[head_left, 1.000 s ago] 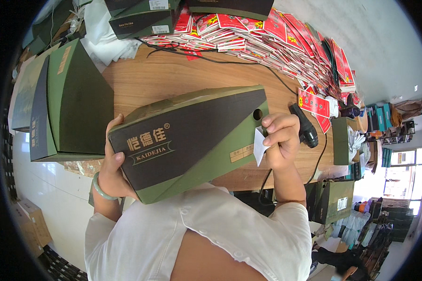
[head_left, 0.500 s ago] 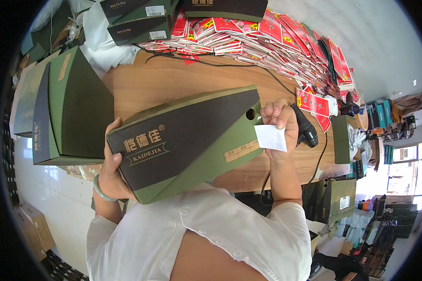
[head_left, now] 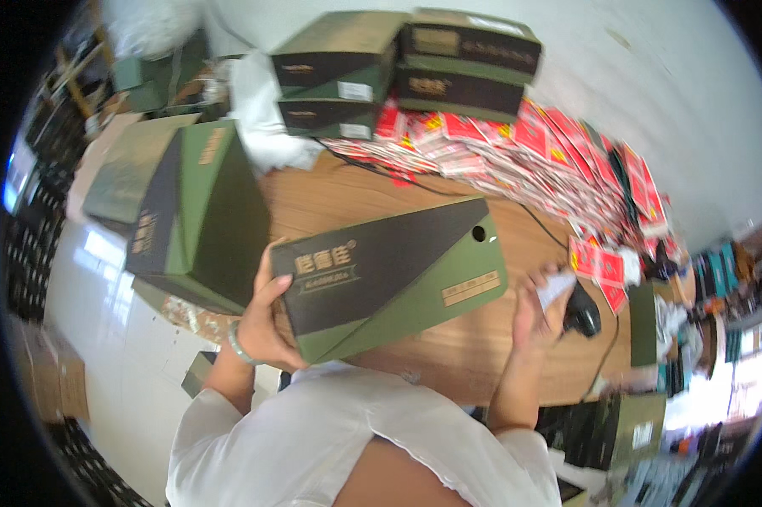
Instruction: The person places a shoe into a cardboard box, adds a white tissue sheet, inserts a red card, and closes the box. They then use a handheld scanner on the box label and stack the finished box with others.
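Note:
A green and black shoebox (head_left: pixel 372 291) is tilted above the table, with gold lettering, a tan label strip and a round hole at its right end. My left hand (head_left: pixel 271 317), a pale bangle on its wrist, grips the box's left end with the thumb on top. My right hand (head_left: pixel 535 314) is apart from the box, to its right, pinching a small white paper slip (head_left: pixel 555 290). Just beyond that hand lies a black corded tool (head_left: pixel 582 313), shaped like a hair dryer.
Stacked shoeboxes (head_left: pixel 338 72) stand at the back of the wooden table (head_left: pixel 313 194). A long heap of red printed cards (head_left: pixel 516 160) runs along the wall. More large green boxes (head_left: pixel 203 220) stand at the left. A black cable (head_left: pixel 423 185) crosses the tabletop.
My right hand has moved away from the box's right end, taking the paper slip with it. My left hand still holds the box. The whole view has shifted, showing more of the back boxes.

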{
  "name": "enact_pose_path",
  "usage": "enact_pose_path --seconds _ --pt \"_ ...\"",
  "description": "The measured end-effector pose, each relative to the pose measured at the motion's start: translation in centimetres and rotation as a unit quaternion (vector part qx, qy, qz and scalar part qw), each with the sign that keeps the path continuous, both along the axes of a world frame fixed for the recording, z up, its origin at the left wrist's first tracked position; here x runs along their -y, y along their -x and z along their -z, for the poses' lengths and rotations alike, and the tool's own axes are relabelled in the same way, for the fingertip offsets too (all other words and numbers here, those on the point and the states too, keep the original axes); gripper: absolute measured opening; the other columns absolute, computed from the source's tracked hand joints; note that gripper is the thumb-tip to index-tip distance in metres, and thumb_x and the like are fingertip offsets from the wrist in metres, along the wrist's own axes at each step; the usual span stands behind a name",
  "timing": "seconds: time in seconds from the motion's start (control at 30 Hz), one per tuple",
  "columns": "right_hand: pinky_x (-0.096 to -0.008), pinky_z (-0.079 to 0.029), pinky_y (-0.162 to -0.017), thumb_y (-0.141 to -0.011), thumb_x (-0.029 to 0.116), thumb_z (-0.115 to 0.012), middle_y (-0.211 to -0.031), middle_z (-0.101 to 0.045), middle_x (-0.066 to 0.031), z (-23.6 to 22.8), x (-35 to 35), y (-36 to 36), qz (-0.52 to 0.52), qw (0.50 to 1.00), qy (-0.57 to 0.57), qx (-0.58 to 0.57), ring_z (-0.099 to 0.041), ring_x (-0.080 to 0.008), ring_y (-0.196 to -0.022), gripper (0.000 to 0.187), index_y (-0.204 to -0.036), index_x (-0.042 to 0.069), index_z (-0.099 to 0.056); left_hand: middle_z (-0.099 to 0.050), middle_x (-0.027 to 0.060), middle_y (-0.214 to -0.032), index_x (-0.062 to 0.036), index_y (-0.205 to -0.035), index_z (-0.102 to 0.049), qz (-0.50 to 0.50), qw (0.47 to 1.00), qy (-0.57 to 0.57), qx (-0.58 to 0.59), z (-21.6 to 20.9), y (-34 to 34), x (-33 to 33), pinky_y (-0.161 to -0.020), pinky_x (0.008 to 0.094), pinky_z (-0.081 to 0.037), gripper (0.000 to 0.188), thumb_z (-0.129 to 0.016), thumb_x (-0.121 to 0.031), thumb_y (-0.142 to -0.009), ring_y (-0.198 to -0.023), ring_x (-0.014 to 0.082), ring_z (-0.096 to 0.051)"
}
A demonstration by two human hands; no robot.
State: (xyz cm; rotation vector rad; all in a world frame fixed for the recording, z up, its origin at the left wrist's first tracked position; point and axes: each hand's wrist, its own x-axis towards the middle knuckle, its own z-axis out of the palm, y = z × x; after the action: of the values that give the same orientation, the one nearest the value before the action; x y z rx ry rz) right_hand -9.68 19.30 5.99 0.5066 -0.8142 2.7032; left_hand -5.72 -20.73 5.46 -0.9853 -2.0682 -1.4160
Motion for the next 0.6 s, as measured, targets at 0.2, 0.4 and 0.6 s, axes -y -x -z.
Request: enact_pose_path --seconds 0.2,0.4,0.6 --pt "-0.0270 -0.042 -0.082 -0.079 -0.011 -0.064 -0.125 -0.045 -0.0119 4.4 -2.2 -2.5 0.063 0.995 -0.048 0.053 -0.049 -0.0173 -0.099 0.061 -0.132 0.009 -0.043 -0.020 0.0245 -0.148 -0.0090 -0.149 -0.006 -0.036 0.995 -0.094 0.028 -0.2 -1.7 1.5 -0.113 0.0457 -0.024 0.133 -0.092 -0.035 -0.050 -0.139 0.0363 -0.029" --pt "-0.0265 -0.042 -0.080 -0.080 -0.012 -0.062 -0.126 -0.048 -0.0115 6.1 -4.5 -2.6 0.009 0.990 -0.140 0.015 -0.050 -0.0172 -0.099 0.060 -0.134 0.006 -0.043 -0.023 0.0175 -0.151 -0.0054 -0.152 0.001 -0.165 0.937 -0.306 -0.043 -3.1 -7.8 2.6 -0.114 0.0418 -0.021 0.128 -0.081 -0.049 -0.065 -0.140 0.0298 -0.026" --pt "-0.0264 -0.042 -0.079 -0.081 -0.011 -0.062 -0.125 -0.049 -0.0110 4.7 1.6 -0.7 0.038 0.975 -0.218 0.023 -0.050 -0.0169 -0.098 0.059 -0.134 0.006 -0.043 -0.038 0.0109 -0.146 -0.0058 -0.148 -0.023 -0.180 0.812 -0.548 -0.081 -6.0 -18.5 4.1 -0.109 0.0438 -0.035 0.096 -0.072 -0.050 -0.078 -0.133 0.0238 -0.041"
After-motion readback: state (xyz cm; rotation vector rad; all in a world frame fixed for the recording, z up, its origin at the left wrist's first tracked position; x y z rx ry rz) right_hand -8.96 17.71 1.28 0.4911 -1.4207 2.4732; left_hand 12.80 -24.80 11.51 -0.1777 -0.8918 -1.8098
